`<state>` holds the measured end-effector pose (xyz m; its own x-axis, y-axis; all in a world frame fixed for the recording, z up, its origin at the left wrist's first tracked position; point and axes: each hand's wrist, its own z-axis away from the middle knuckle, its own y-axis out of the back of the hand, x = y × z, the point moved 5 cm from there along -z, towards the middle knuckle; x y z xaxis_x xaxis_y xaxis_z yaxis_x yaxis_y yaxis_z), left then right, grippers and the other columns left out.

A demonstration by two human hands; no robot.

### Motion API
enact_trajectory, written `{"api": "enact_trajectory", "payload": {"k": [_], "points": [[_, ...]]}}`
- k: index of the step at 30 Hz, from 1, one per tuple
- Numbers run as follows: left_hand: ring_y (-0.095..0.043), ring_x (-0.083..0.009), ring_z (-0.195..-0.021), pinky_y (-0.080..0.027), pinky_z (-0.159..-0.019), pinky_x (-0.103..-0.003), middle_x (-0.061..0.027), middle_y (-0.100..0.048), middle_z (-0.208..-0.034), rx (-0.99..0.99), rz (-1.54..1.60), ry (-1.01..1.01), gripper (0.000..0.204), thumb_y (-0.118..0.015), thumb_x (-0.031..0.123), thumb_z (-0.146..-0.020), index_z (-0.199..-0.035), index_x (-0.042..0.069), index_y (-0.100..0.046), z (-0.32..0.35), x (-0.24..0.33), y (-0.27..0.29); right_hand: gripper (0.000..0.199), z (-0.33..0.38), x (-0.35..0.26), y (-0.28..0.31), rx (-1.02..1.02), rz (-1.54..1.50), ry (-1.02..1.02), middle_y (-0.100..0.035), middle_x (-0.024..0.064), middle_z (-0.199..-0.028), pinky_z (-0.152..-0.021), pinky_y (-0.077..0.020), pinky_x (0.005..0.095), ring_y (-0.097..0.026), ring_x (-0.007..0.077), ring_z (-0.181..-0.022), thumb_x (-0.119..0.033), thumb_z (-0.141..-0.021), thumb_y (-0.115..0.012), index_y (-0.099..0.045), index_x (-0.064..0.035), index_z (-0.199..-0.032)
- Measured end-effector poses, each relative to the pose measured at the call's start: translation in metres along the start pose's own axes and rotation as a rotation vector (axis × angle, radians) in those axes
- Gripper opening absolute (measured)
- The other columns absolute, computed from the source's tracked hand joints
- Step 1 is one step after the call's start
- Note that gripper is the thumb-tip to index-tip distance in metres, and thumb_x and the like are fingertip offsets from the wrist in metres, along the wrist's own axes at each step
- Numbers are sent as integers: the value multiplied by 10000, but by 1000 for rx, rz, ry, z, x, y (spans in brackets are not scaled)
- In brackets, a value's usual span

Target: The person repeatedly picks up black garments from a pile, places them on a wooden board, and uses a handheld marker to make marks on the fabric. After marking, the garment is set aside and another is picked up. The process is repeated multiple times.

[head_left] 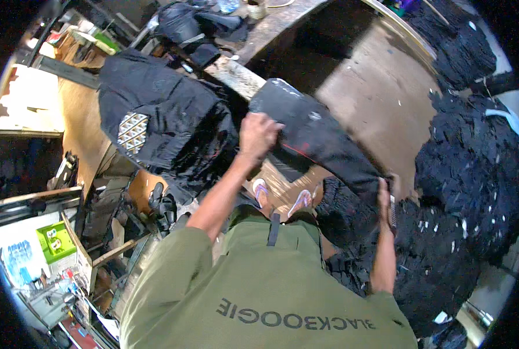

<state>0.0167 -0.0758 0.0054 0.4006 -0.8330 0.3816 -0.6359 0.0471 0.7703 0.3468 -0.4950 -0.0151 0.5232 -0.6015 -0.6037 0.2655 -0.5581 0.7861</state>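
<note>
A long piece of black cloth (pixel 329 136) with a thin red line along it stretches from the middle toward the right. Its far end lies over a dark, round-ended board (pixel 280 93). My left hand (pixel 259 135) is closed on the cloth's left edge, its fingers bent. At the right end my right hand (pixel 384 200) grips the cloth from the side, most of its fingers hidden. A narrow, pale-ridged object (pixel 393 212) shows beside that hand; I cannot tell what it is.
Left of my left hand, black material (pixel 172 116) with a patterned patch is heaped. Large piles of black scraps (pixel 469 174) lie on the right. A workbench (pixel 245 81) stands ahead. At the lower left are a green-and-white box (pixel 56 244) and wooden pieces. My sandalled feet (pixel 300 200) are below.
</note>
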Motion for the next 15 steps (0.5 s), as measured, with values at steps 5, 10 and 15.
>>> {"api": "enact_trajectory", "payload": {"k": [5,10,15], "points": [[-717,-295,-773,-595,-610,-435,-51,-630,-979,-317,278,209,132,-679,304,-1008,-1036,179,-709,-14,151,-105,272,-64,93,109,417,241,-235,-735,161,-953,-836,-563,414,-715,303,-899,-232,-929,-801,-708,-64,-1121],[-699,-387,-734,-559,-585,-517,-127,-643,-925,137,187,476,277,-669,374,-1033,-961,108,-637,-27,122,-139,332,-117,22,85,551,128,120,-729,165,-1162,-930,-556,429,-710,334,-1038,-217,-956,-783,-690,-27,-1212],[-723,-369,-793,-577,-666,-505,-127,-691,-948,54,99,223,252,-663,376,-1034,-946,146,-717,-51,-8,-76,290,-49,-136,-82,-188,-408,434,-688,153,-1284,-995,-548,408,-689,318,-1163,-68,-968,-719,-677,-47,-1254]]}}
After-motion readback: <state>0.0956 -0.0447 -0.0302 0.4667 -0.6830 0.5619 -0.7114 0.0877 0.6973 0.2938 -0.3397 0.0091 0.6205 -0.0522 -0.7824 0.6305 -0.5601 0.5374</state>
